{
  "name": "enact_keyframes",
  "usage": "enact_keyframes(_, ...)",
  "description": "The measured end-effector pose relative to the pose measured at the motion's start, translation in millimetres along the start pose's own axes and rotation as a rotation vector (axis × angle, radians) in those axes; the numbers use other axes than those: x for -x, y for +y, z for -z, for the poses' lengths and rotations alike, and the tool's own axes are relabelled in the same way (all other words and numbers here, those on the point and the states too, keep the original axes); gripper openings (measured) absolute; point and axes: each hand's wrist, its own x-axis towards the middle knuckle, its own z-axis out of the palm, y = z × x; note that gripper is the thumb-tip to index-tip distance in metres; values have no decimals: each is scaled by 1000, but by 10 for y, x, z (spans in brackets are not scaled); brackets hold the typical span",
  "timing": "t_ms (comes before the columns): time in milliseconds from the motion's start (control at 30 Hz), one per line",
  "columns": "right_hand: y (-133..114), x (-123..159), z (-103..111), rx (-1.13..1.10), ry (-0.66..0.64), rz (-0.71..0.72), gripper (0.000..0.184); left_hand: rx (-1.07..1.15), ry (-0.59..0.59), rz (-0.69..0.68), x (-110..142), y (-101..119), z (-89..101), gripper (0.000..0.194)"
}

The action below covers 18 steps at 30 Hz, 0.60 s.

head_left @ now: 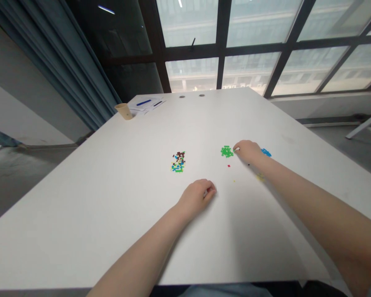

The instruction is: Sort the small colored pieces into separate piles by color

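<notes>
The right arm stretches forward with the right hand palm down, its fingertips drawn together at the edge of a patch of green beads on a white table; whether they pinch a bead is too small to tell. A patch of blue beads lies just beyond that hand. The left hand rests closer in, fingers curled under, its grip hidden, near a mixed pile of beads.
</notes>
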Motion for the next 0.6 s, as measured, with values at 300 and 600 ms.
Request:
enact_keyframes(300,1,-48,-70,15,-26,-24,25,22,-21,-38,14,48,18,19)
enact_keyframes(600,-62,204,121,-35,43,5,29,-183,217,85,-18,-106,162,22)
